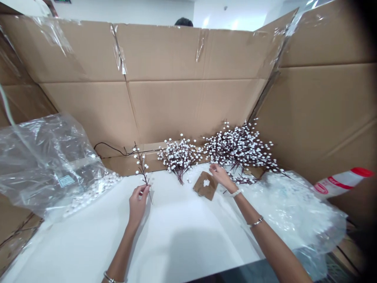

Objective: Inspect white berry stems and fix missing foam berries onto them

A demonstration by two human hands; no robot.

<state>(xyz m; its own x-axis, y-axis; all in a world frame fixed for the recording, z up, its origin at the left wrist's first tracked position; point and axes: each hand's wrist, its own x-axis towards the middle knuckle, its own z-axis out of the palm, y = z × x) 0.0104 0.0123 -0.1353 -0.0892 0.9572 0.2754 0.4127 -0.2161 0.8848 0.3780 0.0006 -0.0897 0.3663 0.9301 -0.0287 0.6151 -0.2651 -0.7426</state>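
My left hand (138,200) pinches the lower stem of an artificial berry branch (141,164), dark brown with white berries along its upper part. The branch stands nearly upright above the white table. Over the far right corner of a brown cardboard square (201,190) is my right hand (220,173), its fingers drawn together. Whatever those fingertips hold, if anything, is too small to make out. A white blob (206,182) sits on the cardboard. Between the hands, near the back, lies a bunch of white-berry branches (180,155).
A larger pile of berry branches (238,145) lies at the back right. Clear plastic bags (79,157) with white balls stand left, and another bag (282,212) lies right. A white bottle with a red cap (341,182) leans there. Cardboard walls (171,102) surround the table (176,224).
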